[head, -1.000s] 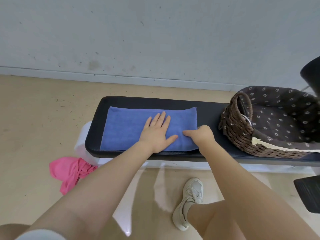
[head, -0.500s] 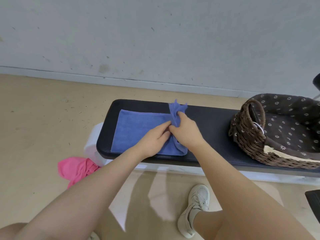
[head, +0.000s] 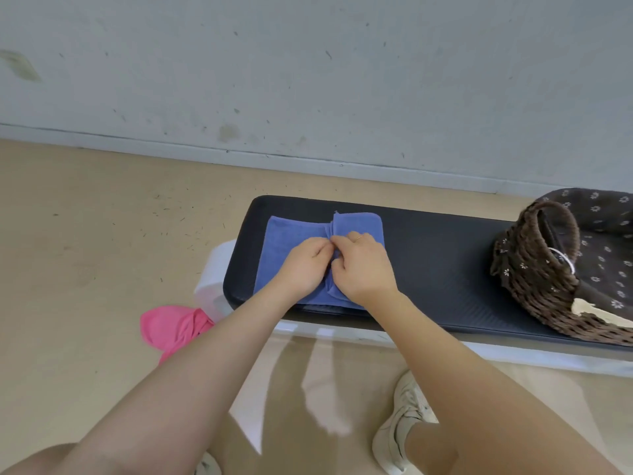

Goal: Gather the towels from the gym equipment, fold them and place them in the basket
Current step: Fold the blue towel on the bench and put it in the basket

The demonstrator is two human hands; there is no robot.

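A blue towel (head: 291,234) lies on the left part of a black padded bench (head: 438,265), its right end folded over toward the left. My left hand (head: 303,265) and my right hand (head: 363,269) meet at the fold's edge, fingers curled, pinching the blue cloth there. A brown woven basket (head: 541,279) with a dark flowered lining stands on the bench's right end, well apart from both hands. A crumpled pink towel (head: 171,325) lies on the floor by the bench's left end.
A grey wall (head: 308,80) runs close behind the bench. The bench's white frame (head: 214,269) shows at its left end and below its front edge. My foot in a white shoe (head: 400,419) stands on the beige floor in front.
The towel lay flat under my left palm a second ago. My right hand lifted its right end and folded it leftward; both hands now pinch the cloth at the fold.
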